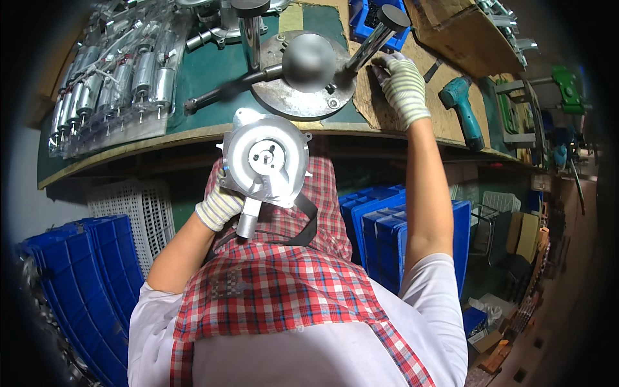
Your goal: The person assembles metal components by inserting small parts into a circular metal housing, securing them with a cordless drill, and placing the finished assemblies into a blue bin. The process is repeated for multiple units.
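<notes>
My left hand point(220, 205), in a striped knit glove, grips a round silver metal housing point(240, 161) from its lower left side. The housing has a central hub with holes, small lugs on its rim and a short outlet tube pointing down. It is held in front of the bench edge, over my lap. My right hand point(403, 87), gloved the same way, is over the bench by the front of a small blue bin point(373, 32) of small dark parts. Its fingers are curled together; what they may hold is too small to make out.
Between my hands stands a round metal fixture point(290, 103) with two posts and a lever point(219, 97). Bagged cylindrical motors point(122, 84) lie left. A teal power drill point(462, 109) and a cardboard box point(477, 39) are right. Blue crates point(380, 226) stand under the bench.
</notes>
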A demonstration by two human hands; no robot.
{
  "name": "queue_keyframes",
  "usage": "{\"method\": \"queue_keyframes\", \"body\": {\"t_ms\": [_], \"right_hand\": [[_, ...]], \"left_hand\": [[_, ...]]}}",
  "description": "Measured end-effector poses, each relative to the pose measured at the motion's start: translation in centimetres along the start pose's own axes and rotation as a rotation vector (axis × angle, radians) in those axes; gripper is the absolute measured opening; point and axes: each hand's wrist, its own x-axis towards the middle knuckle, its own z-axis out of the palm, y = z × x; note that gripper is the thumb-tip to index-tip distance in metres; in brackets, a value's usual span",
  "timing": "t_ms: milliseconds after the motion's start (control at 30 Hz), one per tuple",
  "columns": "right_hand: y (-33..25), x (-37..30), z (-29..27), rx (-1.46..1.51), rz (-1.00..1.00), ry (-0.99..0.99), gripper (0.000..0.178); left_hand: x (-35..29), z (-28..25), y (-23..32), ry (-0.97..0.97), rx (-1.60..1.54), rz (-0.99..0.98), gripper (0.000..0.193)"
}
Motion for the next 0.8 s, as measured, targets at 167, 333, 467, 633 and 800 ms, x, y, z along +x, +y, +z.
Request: {"method": "queue_keyframes", "body": {"t_ms": [167, 333, 467, 633, 800], "right_hand": [[-1.0, 2.9, -0.4, -0.224, 0.003, -0.199, 0.02], [-3.7, 3.4, -1.6, -0.408, -0.124, -0.146, 0.018], [-3.8, 3.0, -1.2, -0.407, -0.109, -0.086, 0.021], [-2.2, 0.3, -3.6, 0.173, 0.325, 0.211, 0.02], [-9.7, -7.5, -10.0, 1.204, 0.321, 0.36, 0.021]], "left_hand": [[-0.4, -0.8, 0.1, 0.004, 0.056, 0.099, 0.042], [-1.1, -1.0, 0.2, 0.038, 0.143, 0.191, 0.044], [-1.5, -1.0, 0.1, 0.033, 0.187, 0.256, 0.047], [-1.7, -1.3, -0.4, 0.022, 0.216, 0.328, 0.05], [-1.1, -1.0, -0.8, 0.034, 0.194, 0.35, 0.054]]}}
